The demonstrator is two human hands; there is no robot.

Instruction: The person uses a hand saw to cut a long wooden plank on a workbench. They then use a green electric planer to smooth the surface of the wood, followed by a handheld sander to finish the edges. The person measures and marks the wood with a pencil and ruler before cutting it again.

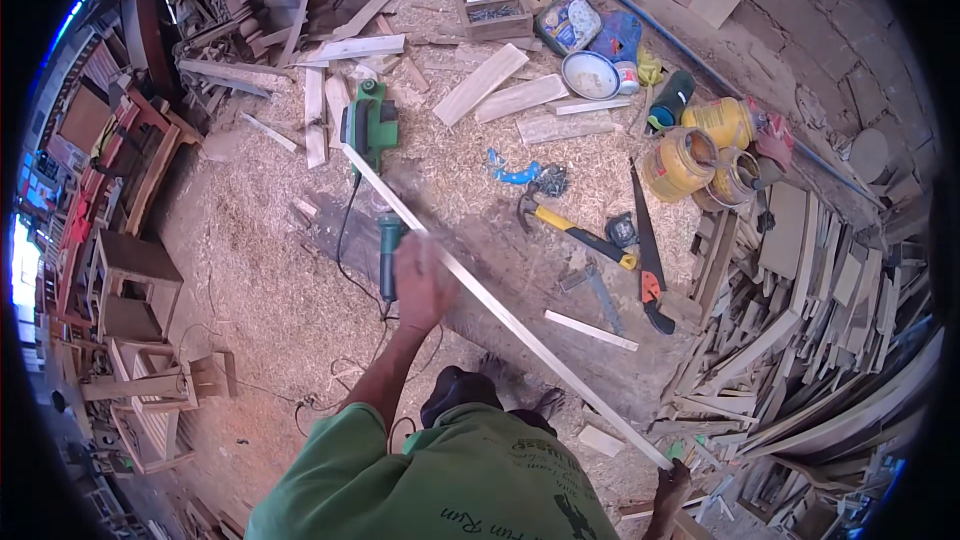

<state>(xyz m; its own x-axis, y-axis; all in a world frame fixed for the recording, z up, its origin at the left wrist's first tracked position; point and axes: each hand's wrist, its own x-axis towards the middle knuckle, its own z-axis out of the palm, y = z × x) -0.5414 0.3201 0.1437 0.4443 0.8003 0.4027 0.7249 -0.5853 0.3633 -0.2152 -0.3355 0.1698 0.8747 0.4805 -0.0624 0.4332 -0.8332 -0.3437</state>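
A long, pale wooden strip (pixel 520 335) runs diagonally from the upper left down to the lower right. My right hand (pixel 673 485) grips its near end. Against the strip's upper half is my left hand (pixel 420 285); motion smears its fingers, so their hold is unclear. A green power tool with a slim body (pixel 389 255) lies right beside that hand. At the strip's far end sits a green electric planer (pixel 376 128). Right of the strip are a yellow-and-black hammer (pixel 575 227), a handsaw (pixel 648 240), a metal square (pixel 598 297) and a short wooden strip (pixel 590 330).
Shavings cover the floor (pixel 250 270). Boards (pixel 520 97), a divided wooden box (pixel 490 0), a white bowl (pixel 590 75) and yellow jars (pixel 680 162) stand farther off. Stacked offcuts (pixel 800 310) fill the right. Cords trail by my left arm; wooden furniture (pixel 135 280) stands left.
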